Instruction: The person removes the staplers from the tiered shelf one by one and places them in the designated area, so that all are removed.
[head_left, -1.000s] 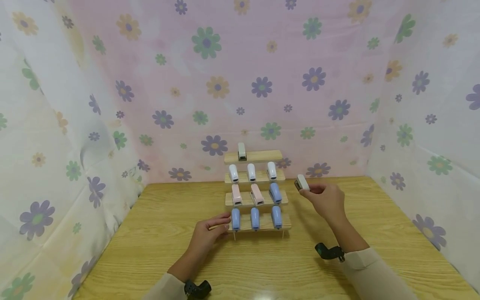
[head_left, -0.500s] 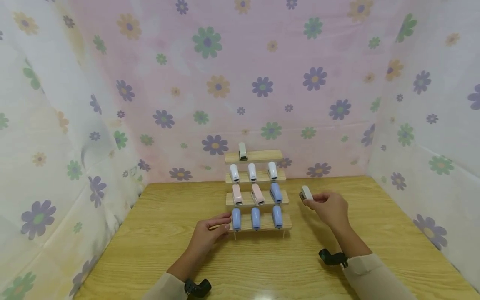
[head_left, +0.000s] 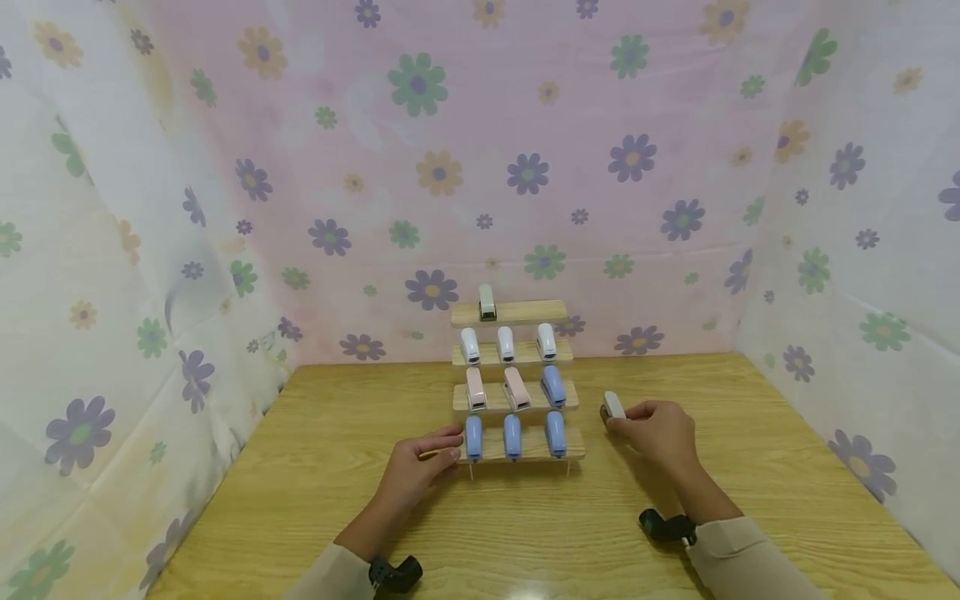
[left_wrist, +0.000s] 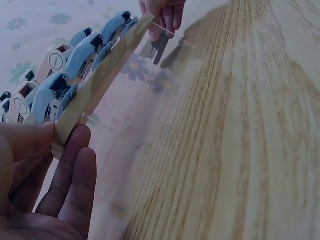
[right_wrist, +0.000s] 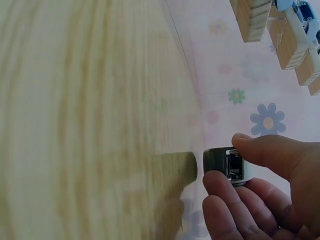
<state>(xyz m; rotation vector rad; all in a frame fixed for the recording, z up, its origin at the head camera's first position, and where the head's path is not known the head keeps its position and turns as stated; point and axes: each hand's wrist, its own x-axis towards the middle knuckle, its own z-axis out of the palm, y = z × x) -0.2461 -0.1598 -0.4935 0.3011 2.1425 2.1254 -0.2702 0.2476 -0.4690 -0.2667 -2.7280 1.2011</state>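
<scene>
My right hand (head_left: 660, 433) grips a pale grey-white mini stapler (head_left: 613, 405) to the right of a tiered wooden rack (head_left: 496, 440). In the right wrist view, thumb and fingers pinch the stapler (right_wrist: 216, 160), its dark base facing the wood tabletop, with a narrow gap to its shadow. My left hand (head_left: 411, 471) holds the left end of the rack's lowest board; the left wrist view has its thumb and fingers on either side of that board (left_wrist: 95, 92). Three blue staplers (head_left: 512, 437) stand on this lowest tier.
Two pink staplers (head_left: 516, 389) and a blue stapler (head_left: 553, 386) stand one tier up. Above them are three white staplers (head_left: 506, 344). A single pale stapler (head_left: 487, 302) sits left on the top board (head_left: 532, 312). Flowered cloth (head_left: 480, 125) surrounds the wooden table (head_left: 360, 400).
The stapler in my right hand has come down toward the tabletop, slightly rightward and closer to me. My left hand stays at the rack's end.
</scene>
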